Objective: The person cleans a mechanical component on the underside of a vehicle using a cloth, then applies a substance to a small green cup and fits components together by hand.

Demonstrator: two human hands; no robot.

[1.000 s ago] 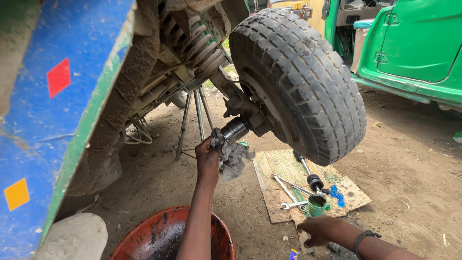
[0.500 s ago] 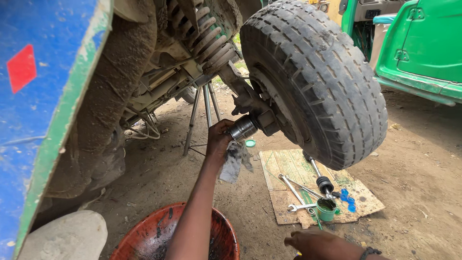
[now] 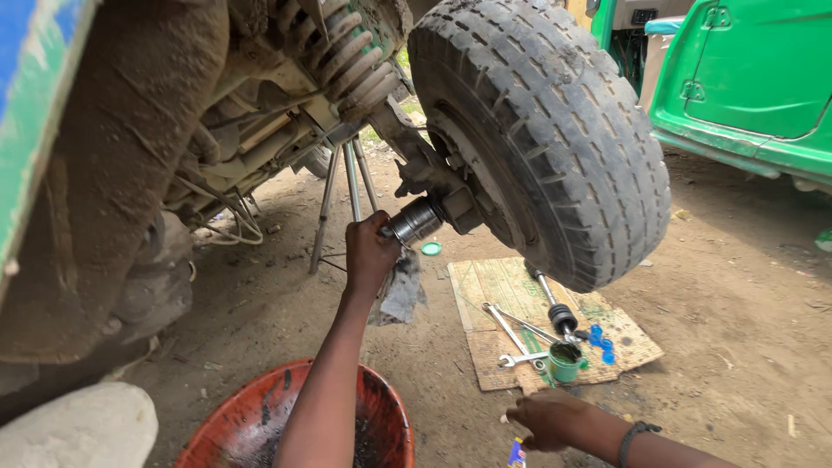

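Note:
My left hand (image 3: 371, 253) grips a dirty grey rag (image 3: 400, 290) and presses against the metal axle joint cup (image 3: 417, 220) behind the raised tyre (image 3: 555, 130). The rag hangs below my fist. My right hand (image 3: 548, 420) rests low on the dirt ground, fingers spread, holding nothing, next to a small blue packet (image 3: 516, 452). A coil spring (image 3: 351, 54) sits above the joint.
A cardboard sheet (image 3: 498, 286) lies under the tyre with spanners (image 3: 511, 334), a shaft with a black boot (image 3: 559, 314), a green tin (image 3: 565, 361) and blue caps (image 3: 601, 342). A red basin (image 3: 234, 429) sits below my arm. A jack stand (image 3: 342, 199) props the vehicle. A green vehicle (image 3: 745, 78) stands at right.
The view has shifted closer and leftward. My left hand stays on the joint with the rag. My right hand has come further into view on the ground.

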